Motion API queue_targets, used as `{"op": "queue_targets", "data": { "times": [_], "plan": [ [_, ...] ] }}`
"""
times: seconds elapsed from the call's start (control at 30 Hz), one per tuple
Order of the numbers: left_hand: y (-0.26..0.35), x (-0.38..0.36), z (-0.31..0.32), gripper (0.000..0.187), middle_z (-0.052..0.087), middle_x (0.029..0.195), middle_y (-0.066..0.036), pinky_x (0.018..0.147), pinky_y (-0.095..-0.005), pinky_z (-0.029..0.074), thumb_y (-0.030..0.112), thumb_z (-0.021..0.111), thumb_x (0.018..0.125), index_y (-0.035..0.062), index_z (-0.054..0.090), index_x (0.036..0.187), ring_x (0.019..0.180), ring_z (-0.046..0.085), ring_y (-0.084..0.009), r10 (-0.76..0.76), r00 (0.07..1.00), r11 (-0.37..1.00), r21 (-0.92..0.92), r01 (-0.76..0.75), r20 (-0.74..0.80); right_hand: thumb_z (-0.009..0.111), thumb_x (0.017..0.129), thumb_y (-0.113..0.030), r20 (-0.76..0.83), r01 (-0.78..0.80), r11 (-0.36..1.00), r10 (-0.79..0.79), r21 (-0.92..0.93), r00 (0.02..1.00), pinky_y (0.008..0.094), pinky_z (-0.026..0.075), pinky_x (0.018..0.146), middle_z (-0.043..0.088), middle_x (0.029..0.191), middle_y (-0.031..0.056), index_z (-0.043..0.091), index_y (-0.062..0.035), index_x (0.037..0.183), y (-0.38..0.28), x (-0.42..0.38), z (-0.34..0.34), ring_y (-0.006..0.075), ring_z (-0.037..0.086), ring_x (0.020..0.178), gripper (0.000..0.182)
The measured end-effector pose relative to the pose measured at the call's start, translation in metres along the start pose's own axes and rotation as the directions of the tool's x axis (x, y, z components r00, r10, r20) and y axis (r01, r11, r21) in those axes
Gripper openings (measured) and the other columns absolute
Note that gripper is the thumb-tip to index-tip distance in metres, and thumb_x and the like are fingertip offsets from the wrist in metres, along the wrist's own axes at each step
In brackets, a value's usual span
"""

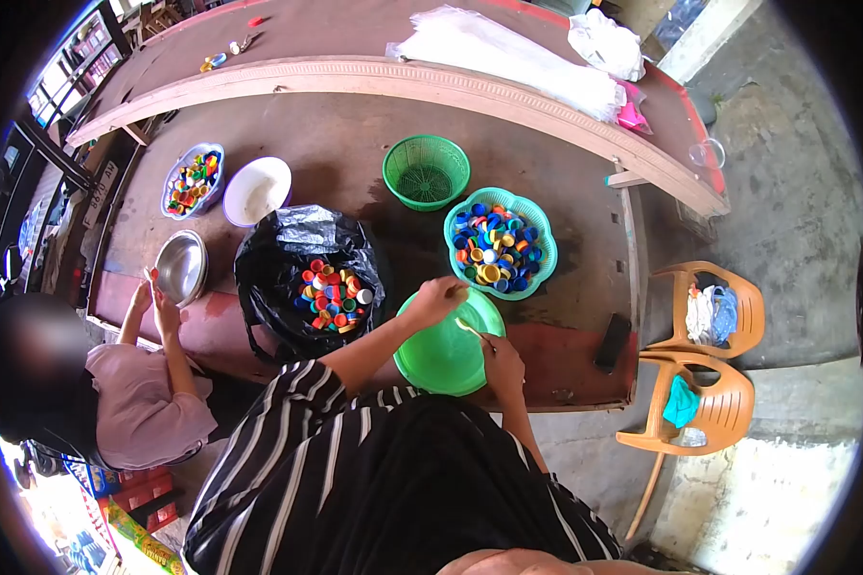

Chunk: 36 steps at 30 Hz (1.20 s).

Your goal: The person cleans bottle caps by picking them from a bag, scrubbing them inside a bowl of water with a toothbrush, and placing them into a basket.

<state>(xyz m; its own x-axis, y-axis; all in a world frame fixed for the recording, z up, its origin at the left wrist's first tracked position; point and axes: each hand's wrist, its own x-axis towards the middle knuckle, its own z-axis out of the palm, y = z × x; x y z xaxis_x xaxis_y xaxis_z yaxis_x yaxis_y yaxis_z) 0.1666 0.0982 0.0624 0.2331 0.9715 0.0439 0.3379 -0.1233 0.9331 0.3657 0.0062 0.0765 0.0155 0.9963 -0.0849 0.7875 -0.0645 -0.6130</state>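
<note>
A green basin [430, 356] stands at the table's front edge, close before me. Over its far rim my left hand [439, 299] has its fingers closed together; whatever they may hold is hidden. Against the basin's right side, my right hand [503, 366] is closed on a slim pale-yellow stick-like tool [467, 328], whose end points over the basin. Just beyond is a turquoise basket [549, 251] full of bottle caps [494, 251], mostly blue, yellow and orange. To the left, a black plastic bag [264, 264] holds red, yellow and white caps [331, 297].
Farther back stand a green basket [426, 144], a white bowl [258, 191] and a small basket of caps [192, 182]. At left, another person [149, 407] works beside a metal bowl [181, 268]. A phone [612, 342] lies right; orange chairs [710, 407] stand beyond.
</note>
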Motion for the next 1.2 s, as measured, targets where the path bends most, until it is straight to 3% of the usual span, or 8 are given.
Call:
{"op": "queue_targets", "data": {
  "times": [0.1,0.2,0.27,0.43,0.5,0.57,0.73,1.2],
  "plan": [
    [0.030,0.037,0.007,0.036,0.061,0.108,-0.015,0.076,-0.0336,0.053,0.013,0.068,0.082,-0.0003,0.061,0.115,0.083,0.066,-0.0205,0.031,0.994,0.957,-0.283,-0.060,-0.106,0.058,0.091,-0.030,0.000,-0.025,1.000,0.025,0.019,1.000,0.0407,0.050,0.075,0.066,0.099,0.0093,0.068,-0.0152,0.105,0.000,-0.003,-0.003,0.0320,0.064,0.091,0.023],
    [0.039,0.048,0.005,0.046,0.054,0.121,-0.018,0.080,-0.0345,0.053,0.012,0.070,0.081,0.0000,0.055,0.123,0.090,0.065,-0.0266,0.006,0.966,0.991,-0.128,-0.041,-0.258,0.058,0.091,-0.029,0.008,-0.037,0.999,0.037,0.001,0.999,0.0402,0.049,0.076,0.067,0.098,0.0096,0.068,-0.0154,0.107,-0.002,-0.003,-0.006,0.0323,0.064,0.091,0.023],
    [0.016,0.043,-0.001,0.045,0.054,0.120,-0.018,0.081,-0.0345,0.053,0.011,0.070,0.080,0.0001,0.056,0.121,0.094,0.064,-0.0285,0.112,0.960,0.993,0.009,-0.113,-0.258,0.058,0.091,-0.029,0.029,-0.049,0.999,0.049,-0.007,0.998,0.0402,0.049,0.076,0.067,0.098,0.0097,0.068,-0.0155,0.108,0.002,-0.006,-0.003,0.0326,0.064,0.091,0.024],
    [-0.021,-0.019,-0.040,0.021,0.062,0.100,-0.014,0.079,-0.0334,0.053,0.008,0.066,0.082,-0.0008,0.065,0.100,0.094,0.063,-0.0280,0.078,0.938,0.997,0.054,-0.063,-0.339,0.055,0.092,-0.028,-0.001,0.095,0.995,-0.095,0.009,0.995,0.0426,0.050,0.072,0.064,0.096,0.0107,0.067,-0.0140,0.105,0.011,-0.015,0.006,0.0338,0.063,0.086,0.023],
    [-0.027,-0.055,-0.063,0.021,0.063,0.093,-0.014,0.076,-0.0327,0.053,0.007,0.066,0.082,0.0008,0.065,0.102,0.089,0.064,-0.0295,-0.069,0.914,0.992,0.072,0.106,-0.399,0.055,0.092,-0.027,0.010,0.119,0.993,-0.119,-0.006,0.993,0.0423,0.050,0.071,0.064,0.095,0.0105,0.067,-0.0135,0.105,0.012,-0.016,0.009,0.0336,0.063,0.086,0.023],
    [-0.051,-0.088,-0.086,0.020,0.061,0.092,-0.016,0.074,-0.0378,0.050,0.005,0.063,0.080,0.0044,0.066,0.100,0.081,0.062,-0.0332,-0.051,0.878,0.970,0.184,0.156,-0.475,0.055,0.092,-0.027,0.042,0.104,0.993,-0.102,-0.050,0.994,0.0419,0.050,0.071,0.065,0.095,0.0104,0.067,-0.0128,0.105,0.006,-0.017,0.008,0.0333,0.063,0.085,0.022],
    [-0.084,-0.163,-0.123,0.018,0.060,0.098,-0.013,0.086,-0.0412,0.047,0.007,0.063,0.077,0.0046,0.066,0.094,0.096,0.057,-0.0331,-0.138,0.850,0.835,0.402,0.375,-0.508,0.056,0.092,-0.026,0.068,0.177,0.981,-0.172,-0.077,0.983,0.0407,0.050,0.069,0.065,0.096,0.0097,0.067,-0.0138,0.105,0.003,-0.014,0.015,0.0322,0.063,0.083,0.021],
    [-0.103,-0.178,-0.130,0.026,0.054,0.103,-0.018,0.086,-0.0435,0.047,0.002,0.062,0.078,0.0026,0.059,0.103,0.099,0.056,-0.0367,-0.175,0.783,0.808,0.368,0.461,-0.597,0.055,0.092,-0.026,0.212,0.191,0.981,-0.181,-0.027,0.960,0.0407,0.050,0.072,0.065,0.100,0.0099,0.066,-0.0129,0.107,-0.012,-0.019,0.020,0.0327,0.063,0.086,0.022]
  ]
}}
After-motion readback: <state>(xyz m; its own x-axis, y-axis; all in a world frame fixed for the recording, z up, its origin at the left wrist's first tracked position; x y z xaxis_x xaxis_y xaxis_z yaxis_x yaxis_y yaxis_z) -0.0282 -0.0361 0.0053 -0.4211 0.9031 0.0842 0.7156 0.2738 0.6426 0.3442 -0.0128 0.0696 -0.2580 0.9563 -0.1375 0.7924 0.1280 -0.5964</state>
